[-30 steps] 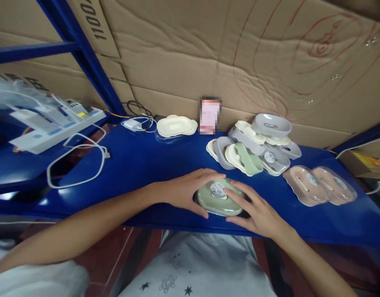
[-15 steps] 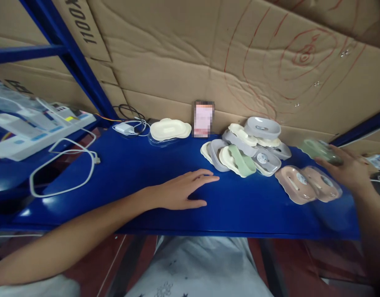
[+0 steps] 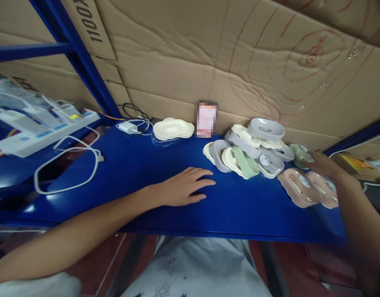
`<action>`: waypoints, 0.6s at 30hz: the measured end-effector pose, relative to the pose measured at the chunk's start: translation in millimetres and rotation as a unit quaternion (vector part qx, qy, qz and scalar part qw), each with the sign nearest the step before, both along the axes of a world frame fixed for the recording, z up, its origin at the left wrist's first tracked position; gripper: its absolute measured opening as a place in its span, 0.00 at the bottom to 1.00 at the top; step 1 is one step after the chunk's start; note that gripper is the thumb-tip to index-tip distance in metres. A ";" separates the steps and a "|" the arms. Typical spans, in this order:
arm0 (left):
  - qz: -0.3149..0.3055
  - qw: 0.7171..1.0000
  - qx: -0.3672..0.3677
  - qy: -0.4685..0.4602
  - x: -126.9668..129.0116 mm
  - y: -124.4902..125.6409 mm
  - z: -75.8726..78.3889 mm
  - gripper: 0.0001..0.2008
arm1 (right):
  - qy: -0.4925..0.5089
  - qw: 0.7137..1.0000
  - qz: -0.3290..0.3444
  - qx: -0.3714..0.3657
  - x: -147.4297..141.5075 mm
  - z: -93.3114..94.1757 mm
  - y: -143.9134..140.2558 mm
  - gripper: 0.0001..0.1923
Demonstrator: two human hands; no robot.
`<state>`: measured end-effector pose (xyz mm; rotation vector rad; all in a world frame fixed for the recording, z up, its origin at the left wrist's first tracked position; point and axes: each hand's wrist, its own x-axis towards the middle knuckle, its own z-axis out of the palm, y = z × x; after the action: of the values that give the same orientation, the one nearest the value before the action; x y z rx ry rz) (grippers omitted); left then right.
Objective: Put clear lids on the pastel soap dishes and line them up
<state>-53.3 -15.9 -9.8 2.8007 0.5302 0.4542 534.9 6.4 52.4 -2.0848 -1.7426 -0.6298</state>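
Note:
My left hand (image 3: 186,187) rests on the blue tabletop (image 3: 165,169) with its fingers spread and nothing in it. At the right, my right hand (image 3: 324,164) has its fingers on the edge of a green soap dish (image 3: 300,154) with a round label, which is down beside the pile. Two pink soap dishes (image 3: 298,187) with clear covers lie just in front of it, partly hidden by my right forearm. Left of these, a heap holds several grey soap dishes (image 3: 266,128), cream scalloped pieces (image 3: 231,160) and a green strip-like piece (image 3: 245,163).
A cream dish (image 3: 173,128) on a clear cover lies at the back left. Next to it a phone (image 3: 206,119) leans on the cardboard wall (image 3: 165,62). A charger with cables (image 3: 128,127), a white cable loop (image 3: 66,189) and a power strip (image 3: 44,132) occupy the left.
My right hand has brought the green soap dish down and leftward, from above the table to behind the pink dishes. The left hand has barely moved; the view has shifted slightly.

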 end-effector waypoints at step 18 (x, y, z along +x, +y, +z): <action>0.026 0.998 0.054 0.011 -0.4 3.1 -3.1 0.23 | -0.154 0.928 0.339 0.018 -274.4 -45.2 -65.1 0.18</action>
<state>-53.6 -12.8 -13.0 2.9042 0.6005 0.4779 260.5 -58.7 7.1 -1.2507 -2.4130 -0.7765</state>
